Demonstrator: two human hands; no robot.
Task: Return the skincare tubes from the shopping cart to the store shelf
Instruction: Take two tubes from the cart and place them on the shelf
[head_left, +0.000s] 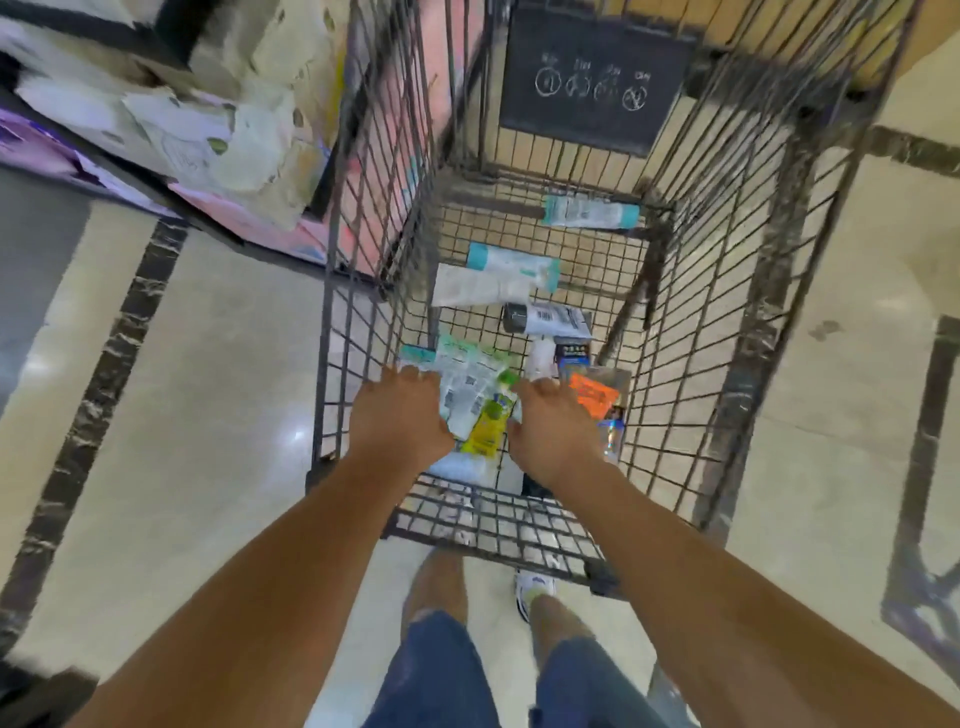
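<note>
Tubes (475, 402) lie piled in cart (727, 291) between both hands; left hand (400, 415) and right hand (553, 428) reach in, grasp unclear. Risk: blurred, crowded pile; yellow tube (488, 426) between palms may slip.

The shopping cart (727, 322) is open from above — wire walls close every side. Tubes (511, 270) clutter its floor, with bare mesh between; the near pile looks packed, though blurred.
</note>
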